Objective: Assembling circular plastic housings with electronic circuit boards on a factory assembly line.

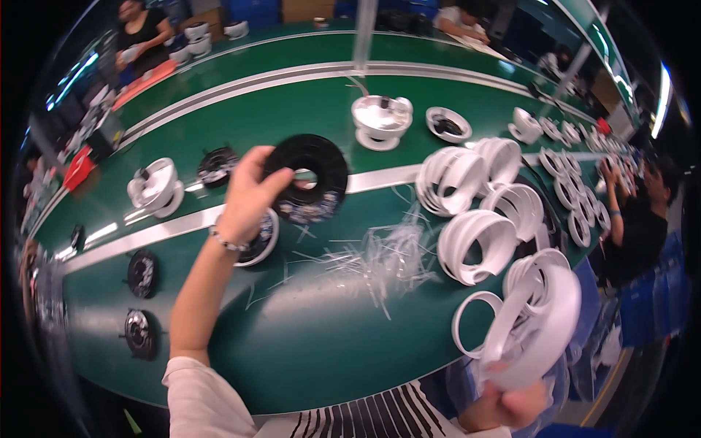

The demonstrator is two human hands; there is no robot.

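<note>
A worker's left hand (248, 193) lifts a black ring-shaped disc (308, 177), fingers pinching its rim, above the green desk (314, 343), while the right hand (507, 401) grips a white ring (544, 328); stacked white rings (482, 208) await fitting.

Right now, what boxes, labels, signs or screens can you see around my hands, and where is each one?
Cardboard box: top edge, far side of the green bench, brown, rectangular.
Blue crates: beside it, boxy.
Label: pale patch on the black ring held by the left hand; print too small to tell.
No screens or signs show.
</note>
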